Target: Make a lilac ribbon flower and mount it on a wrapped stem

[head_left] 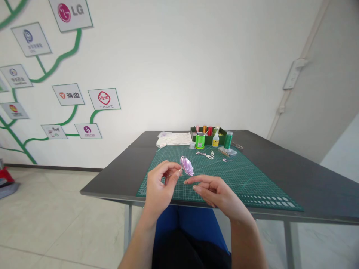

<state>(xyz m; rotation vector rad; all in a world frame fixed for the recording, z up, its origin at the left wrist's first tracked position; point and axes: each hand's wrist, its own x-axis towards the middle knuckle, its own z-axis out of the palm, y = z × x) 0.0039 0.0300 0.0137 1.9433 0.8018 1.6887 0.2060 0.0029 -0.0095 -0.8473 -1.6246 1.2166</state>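
Observation:
A small lilac flower (187, 166) with layered, glossy petals is held above the cutting mat, tilted to the right. My left hand (164, 181) pinches its thin stem between thumb and fingertips, just behind the petals. Below and to the right of the bloom, my right hand (214, 190) has its index finger stretched toward the petals, with the thumb apart from it. Nothing shows between those fingers, and the fingertip appears close to the flower's lower edge without clearly touching. The other right fingers are curled and partly hidden.
The green cutting mat (224, 172) covers the table's middle. Behind the hands lie scissors (206, 154), a green can (200, 141), a glue bottle (215, 139), a green thread spool (228, 140) and a box of spools (193, 130). White fabric (174, 139) lies back left.

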